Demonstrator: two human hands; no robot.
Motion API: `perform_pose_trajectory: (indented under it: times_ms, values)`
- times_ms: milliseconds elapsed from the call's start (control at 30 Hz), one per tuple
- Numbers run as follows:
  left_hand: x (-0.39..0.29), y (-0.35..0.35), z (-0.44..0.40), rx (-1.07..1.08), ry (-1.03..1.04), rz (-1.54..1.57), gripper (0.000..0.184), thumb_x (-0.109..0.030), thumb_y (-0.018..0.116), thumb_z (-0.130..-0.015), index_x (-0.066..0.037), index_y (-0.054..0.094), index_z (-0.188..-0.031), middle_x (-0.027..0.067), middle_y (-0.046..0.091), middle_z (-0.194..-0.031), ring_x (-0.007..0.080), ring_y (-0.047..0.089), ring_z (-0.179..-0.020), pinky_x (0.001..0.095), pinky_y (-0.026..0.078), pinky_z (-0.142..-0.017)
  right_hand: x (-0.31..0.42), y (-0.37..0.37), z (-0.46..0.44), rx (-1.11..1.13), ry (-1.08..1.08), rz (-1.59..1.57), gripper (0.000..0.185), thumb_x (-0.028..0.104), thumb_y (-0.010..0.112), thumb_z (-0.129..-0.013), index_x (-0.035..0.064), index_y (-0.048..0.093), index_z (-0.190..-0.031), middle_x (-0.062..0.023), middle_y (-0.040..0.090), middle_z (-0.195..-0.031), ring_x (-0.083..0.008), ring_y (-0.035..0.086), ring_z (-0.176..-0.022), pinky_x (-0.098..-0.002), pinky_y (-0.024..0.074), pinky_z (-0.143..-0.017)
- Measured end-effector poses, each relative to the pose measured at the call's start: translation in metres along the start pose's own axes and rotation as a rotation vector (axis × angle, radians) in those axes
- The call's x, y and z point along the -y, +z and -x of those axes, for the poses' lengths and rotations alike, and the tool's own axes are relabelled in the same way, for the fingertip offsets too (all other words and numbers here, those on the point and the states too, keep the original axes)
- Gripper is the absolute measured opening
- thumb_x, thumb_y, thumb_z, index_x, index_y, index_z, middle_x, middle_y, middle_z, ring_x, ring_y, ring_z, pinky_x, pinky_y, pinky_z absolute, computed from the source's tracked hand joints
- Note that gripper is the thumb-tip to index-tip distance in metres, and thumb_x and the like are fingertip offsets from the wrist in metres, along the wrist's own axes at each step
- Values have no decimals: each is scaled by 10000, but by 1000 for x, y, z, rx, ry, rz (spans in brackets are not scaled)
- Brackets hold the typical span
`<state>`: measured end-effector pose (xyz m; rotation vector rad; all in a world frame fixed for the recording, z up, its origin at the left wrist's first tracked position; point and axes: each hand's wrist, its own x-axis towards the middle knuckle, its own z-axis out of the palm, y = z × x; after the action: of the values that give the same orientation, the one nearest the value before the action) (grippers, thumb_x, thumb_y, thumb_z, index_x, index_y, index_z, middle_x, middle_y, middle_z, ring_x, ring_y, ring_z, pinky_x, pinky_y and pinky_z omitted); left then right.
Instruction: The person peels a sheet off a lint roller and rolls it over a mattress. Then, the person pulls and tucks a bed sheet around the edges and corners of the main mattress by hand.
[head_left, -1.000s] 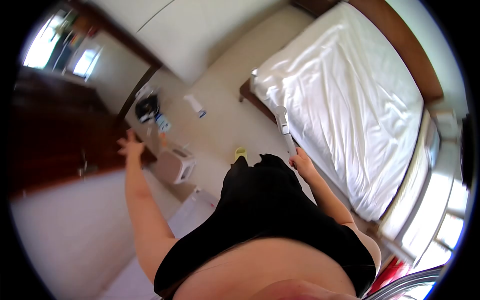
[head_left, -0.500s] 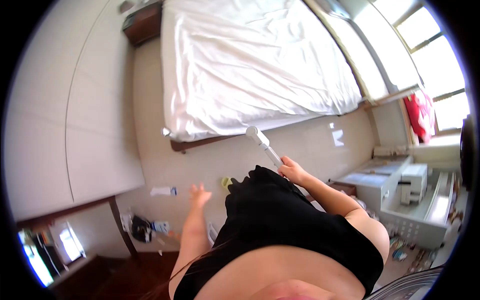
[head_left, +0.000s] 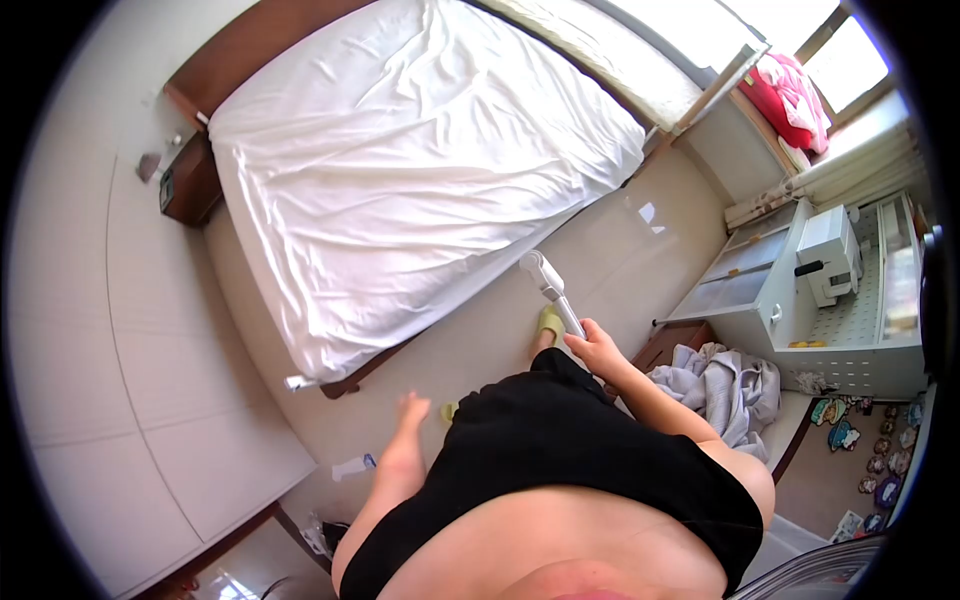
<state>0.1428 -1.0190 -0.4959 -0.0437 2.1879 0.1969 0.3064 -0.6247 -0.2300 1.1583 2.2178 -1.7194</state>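
- The white handheld wand (head_left: 551,288) is showing a smooth, plastic-like casing with a faint sheen.
- The bedsheet (head_left: 420,190) is looking silky, its creased cloth catching light.
- The headboard (head_left: 225,62) is showing smooth brown wood.
- The floor (head_left: 612,268) is gleaming, smooth and glossy.
- The black garment (head_left: 560,430) is looking like matt cloth.
- The wardrobe doors (head_left: 180,400) are appearing smooth and dull.
- The grey fabric (head_left: 742,390) is looking soft and rumpled.

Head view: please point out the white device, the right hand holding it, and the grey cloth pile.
White device (head_left: 551,287): head view, on its middle.
Right hand (head_left: 595,347): head view, middle of the hand.
Grey cloth pile (head_left: 728,393): head view, on its central folds.
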Motion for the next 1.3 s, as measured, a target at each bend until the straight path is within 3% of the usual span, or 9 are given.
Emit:
perform_pose_trajectory:
  times_ms: [100,233,433,633,833,1033,1133,1300]
  values:
    - [32,7,-13,16,-207,7,628,-282,495,-803,-128,437,-1409,239,343,-1474,380,277,-1395,451,183,-1164,-3,-72,-31,-40,-51,-134,284,252,618,-896,23,517,-1030,16,501,-731,-71,471,-660,-245,395,-585]
    - [7,4,25,15,-321,93,609,-282,506,-799,-124,460,-1385,237,364,-1456,380,303,-1375,449,206,-1151,-49,-167,-98,-142,-68,-151,343,275,622,-889,5,524,-1076,-24,533,-757,-97,493,-689,-276,420,-612]
    - [-116,4,56,65,-230,233,581,-283,522,-793,-118,494,-1349,236,394,-1428,380,342,-1345,447,241,-1132,-37,-286,-166,-162,6,-231,335,268,617,-892,12,515,-1083,-1,520,-727,-90,483,-647,-271,413,-577]
    - [-231,-16,32,94,-178,224,554,-284,538,-787,-112,528,-1313,234,425,-1401,380,382,-1314,444,275,-1114,-17,-356,-247,-154,-32,-307,327,263,615,-897,12,515,-1082,7,527,-748,-86,484,-641,-271,414,-567]
    - [-359,-64,-45,41,-146,114,528,-284,554,-781,-106,562,-1277,232,455,-1373,380,421,-1284,441,310,-1095,-9,-420,-303,-338,-105,-273,322,237,624,-906,14,508,-1108,9,524,-751,-73,485,-662,-245,414,-591]
    - [-532,-107,-149,-111,-103,9,503,-285,571,-774,-101,596,-1241,231,486,-1346,380,461,-1253,439,345,-1076,-4,-484,-339,-415,-60,-509,257,195,607,-921,16,506,-1075,21,515,-740,-62,481,-637,-230,403,-576]
    - [-582,-104,-173,-208,-43,71,447,-290,605,-752,-99,644,-1154,219,534,-1260,373,515,-1168,423,402,-1023,-6,-511,-358,-437,-28,-535,244,187,604,-923,17,502,-1066,25,506,-726,-60,474,-629,-227,397,-570]
    - [-627,-85,-120,-93,-36,42,459,-328,566,-830,-50,616,-1191,229,514,-1300,363,501,-1198,408,409,-998,-3,-557,-398,-361,55,-617,243,182,604,-926,23,486,-1067,24,501,-710,-57,470,-627,-223,399,-577]
